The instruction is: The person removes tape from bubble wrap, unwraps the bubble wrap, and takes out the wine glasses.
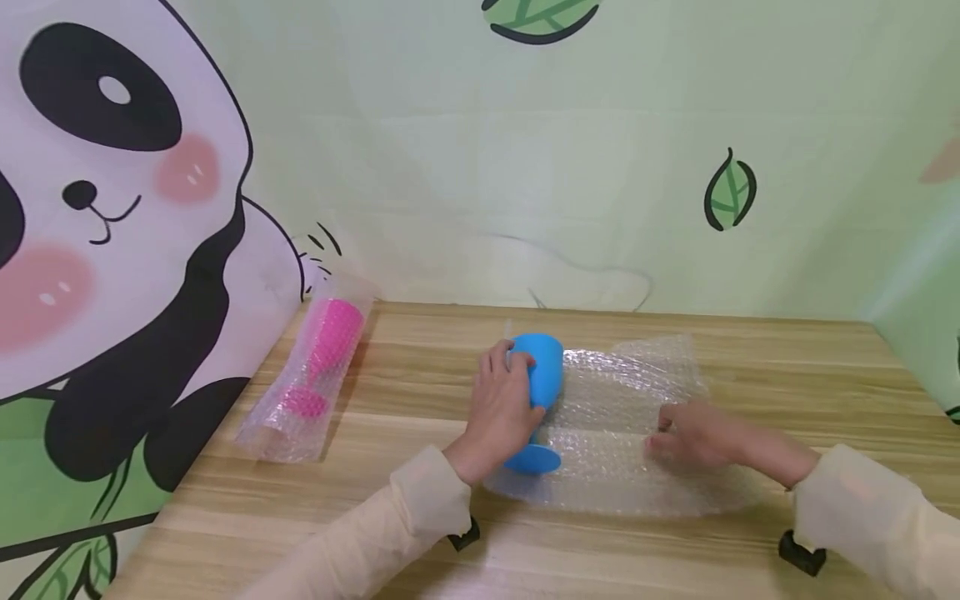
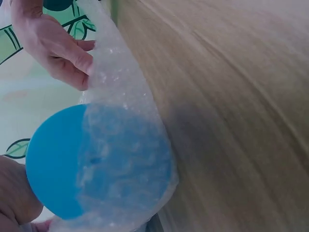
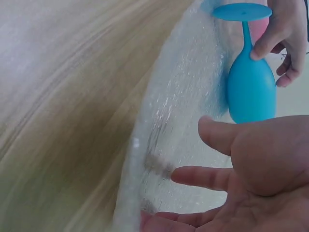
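Note:
A blue plastic wine goblet [image 1: 547, 371] lies on its side on a clear bubble wrap sheet [image 1: 600, 467]. My left hand [image 1: 501, 408] grips it, fingers around the bowl and thumb near the stem. In the left wrist view, the goblet's round foot [image 2: 53, 164] is half covered by the wrap. Over the right part of the sheet is my right hand [image 1: 701, 433]. In the right wrist view its thumb and fingers [image 3: 200, 176] reach out apart from each other, fingertips at the wrap, nothing pinched between them.
A pink goblet [image 1: 333, 333] rolled in bubble wrap lies at the left of the wooden table [image 1: 420, 358]. Behind the table hangs a pale green backdrop [image 1: 450, 167] printed with a panda and leaves.

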Demonstrator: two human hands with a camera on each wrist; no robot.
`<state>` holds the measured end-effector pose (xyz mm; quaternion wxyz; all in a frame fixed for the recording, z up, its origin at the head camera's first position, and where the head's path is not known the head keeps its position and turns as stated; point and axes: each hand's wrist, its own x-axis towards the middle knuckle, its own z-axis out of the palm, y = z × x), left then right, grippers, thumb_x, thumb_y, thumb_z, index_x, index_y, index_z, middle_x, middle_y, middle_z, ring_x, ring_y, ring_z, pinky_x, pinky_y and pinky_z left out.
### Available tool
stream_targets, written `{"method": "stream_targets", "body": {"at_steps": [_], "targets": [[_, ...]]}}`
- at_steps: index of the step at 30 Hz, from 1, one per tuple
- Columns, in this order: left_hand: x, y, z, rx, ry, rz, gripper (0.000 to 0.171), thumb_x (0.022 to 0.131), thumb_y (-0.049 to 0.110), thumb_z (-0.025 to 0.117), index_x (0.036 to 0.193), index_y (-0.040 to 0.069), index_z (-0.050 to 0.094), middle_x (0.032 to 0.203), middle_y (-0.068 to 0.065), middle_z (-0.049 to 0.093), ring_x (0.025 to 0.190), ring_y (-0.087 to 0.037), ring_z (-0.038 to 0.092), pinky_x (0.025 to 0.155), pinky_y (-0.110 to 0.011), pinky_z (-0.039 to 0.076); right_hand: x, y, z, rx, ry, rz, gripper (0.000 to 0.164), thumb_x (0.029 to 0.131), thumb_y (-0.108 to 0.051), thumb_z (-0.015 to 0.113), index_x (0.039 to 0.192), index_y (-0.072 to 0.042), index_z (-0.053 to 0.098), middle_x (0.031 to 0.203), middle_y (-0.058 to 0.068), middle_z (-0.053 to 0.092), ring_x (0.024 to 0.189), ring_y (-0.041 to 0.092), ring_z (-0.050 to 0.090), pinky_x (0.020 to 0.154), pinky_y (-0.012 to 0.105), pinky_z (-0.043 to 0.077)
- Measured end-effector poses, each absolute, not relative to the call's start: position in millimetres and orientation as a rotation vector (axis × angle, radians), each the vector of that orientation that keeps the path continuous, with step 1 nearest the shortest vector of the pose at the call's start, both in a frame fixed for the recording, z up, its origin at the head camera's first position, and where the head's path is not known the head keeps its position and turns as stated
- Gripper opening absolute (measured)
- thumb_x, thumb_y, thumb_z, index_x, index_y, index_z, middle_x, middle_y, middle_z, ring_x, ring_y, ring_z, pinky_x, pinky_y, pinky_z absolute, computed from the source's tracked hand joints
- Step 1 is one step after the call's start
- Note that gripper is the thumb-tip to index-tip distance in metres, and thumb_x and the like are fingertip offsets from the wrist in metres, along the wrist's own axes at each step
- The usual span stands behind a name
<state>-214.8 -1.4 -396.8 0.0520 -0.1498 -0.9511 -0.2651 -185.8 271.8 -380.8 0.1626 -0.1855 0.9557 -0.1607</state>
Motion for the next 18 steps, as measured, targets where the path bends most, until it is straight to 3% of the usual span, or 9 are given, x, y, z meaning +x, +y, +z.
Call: {"method": "stream_targets", "body": {"at_steps": [4,8,15,18], "targets": [[-213,-1,-396,-0.519,-2.898,-0.838,0.057,0.088,0.007,0.082,0.138,0.007,0.054,0.152,-0.021,0.037,0.137,-0.036,0.035,0.107,-0.047,0.045,-191,273,-385,-0.524,2.764,-0.519,0.025,0.1,-0.022,0.066,0.091,0.002,0.063,0.079,0.007,0.06,0.072,0.02,0.053,0.063,0.035,0.048],[-212,-3,-396,-0.545,-2.917,-0.863,0.061,0.091,0.002,0.077,0.146,0.01,0.052,0.152,-0.025,0.034,0.136,-0.039,0.034,0.104,-0.049,0.048,-196,270,-394,-0.524,2.829,-0.521,0.027,0.099,-0.023,0.067,0.083,-0.003,0.058,0.072,0.003,0.055,0.065,0.018,0.049,0.058,0.033,0.043],[-213,-9,-394,-0.559,-2.976,-0.855,0.067,0.09,0.003,0.076,0.151,0.02,0.054,0.155,-0.031,0.027,0.139,-0.047,0.032,0.099,-0.057,0.051,-203,265,-405,-0.454,2.88,-0.322,0.032,0.098,-0.032,0.069,0.09,-0.001,0.061,0.076,0.004,0.062,0.072,0.025,0.056,0.075,0.048,0.046],[-213,-13,-394,-0.566,-2.993,-0.85,0.066,0.091,0.006,0.075,0.151,0.023,0.054,0.157,-0.032,0.026,0.139,-0.049,0.035,0.1,-0.059,0.051,-200,261,-402,-0.417,2.885,-0.311,0.034,0.097,-0.031,0.071,0.092,0.0,0.06,0.077,0.006,0.062,0.074,0.028,0.054,0.075,0.05,0.045]]}}
